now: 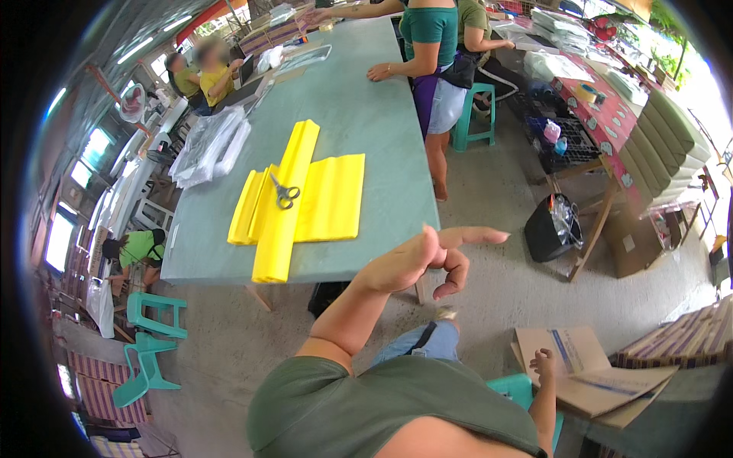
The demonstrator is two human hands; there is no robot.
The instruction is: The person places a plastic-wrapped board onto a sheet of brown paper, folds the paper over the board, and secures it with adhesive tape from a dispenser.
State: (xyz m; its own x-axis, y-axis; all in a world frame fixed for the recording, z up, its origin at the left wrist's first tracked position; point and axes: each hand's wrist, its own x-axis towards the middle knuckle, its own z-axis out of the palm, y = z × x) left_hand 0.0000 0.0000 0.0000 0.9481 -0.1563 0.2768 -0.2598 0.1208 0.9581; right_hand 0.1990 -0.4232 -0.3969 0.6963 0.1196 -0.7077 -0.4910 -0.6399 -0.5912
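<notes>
My left hand [424, 263] is raised in front of the table's near corner. One finger stretches out to the right while others curl downward, and nothing shows in it. Low at the right, beside flattened cardboard, my right hand [544, 362] hangs with its fingers loosely bent and apart, seemingly holding nothing. Nearest my left hand, on the grey-green table [382, 114], lie pieces of folded yellow material [330, 200]. A long yellow folded strip [284, 214] crosses over them. Dark-handled scissors [286, 195] rest on that strip, and no hand touches them.
Clear plastic packs [210, 145] lie at the table's left edge. A person in a teal top [429, 38] stands at its right side. Teal stools [158, 314] are at lower left. A black bin [551, 229] and cardboard sheets [580, 366] are on the right.
</notes>
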